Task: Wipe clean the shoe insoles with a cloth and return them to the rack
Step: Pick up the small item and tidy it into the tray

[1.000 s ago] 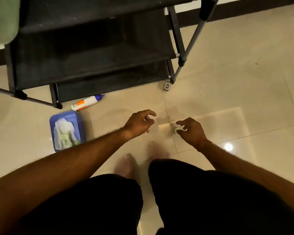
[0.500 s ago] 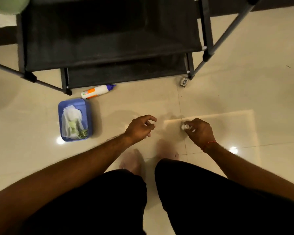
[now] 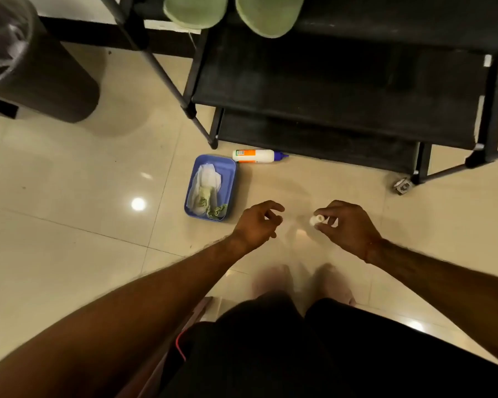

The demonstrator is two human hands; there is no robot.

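The fingers (image 3: pixel 328 208) of the right hand (image 3: pixel 351 228) are curled in a pinch, thumb and forefinger grasping a small white piece (image 3: pixel 314 220); what it is cannot be told. The fingers (image 3: pixel 272 205) of the left hand (image 3: pixel 256 225) are loosely curled and released, grasping nothing. Both hands hover above the floor (image 3: pixel 69 268), just apart from each other. The left one is just right of the blue tray (image 3: pixel 232 179) and level with its near end; the right one is farther right of the tray.

The tray stands on the floor and holds a white cloth (image 3: pixel 206 179) at its far end and a crumpled green cloth (image 3: pixel 214 208) at its near end. Just beyond the tray's far right corner a white bottle (image 3: pixel 256 155) with an orange label and a blue cap lies on its side.

Beyond the tray and to its right stands the black shoe rack (image 3: pixel 328 93). Two green insoles (image 3: pixel 196 10) lie side by side on its upper shelf, rounded ends toward the person.

Well right of the tray, by the rack's foot, a small metal thing (image 3: pixel 403 185) sits on the floor. Far to the tray's left and beyond it stands a dark bin (image 3: pixel 41 76).
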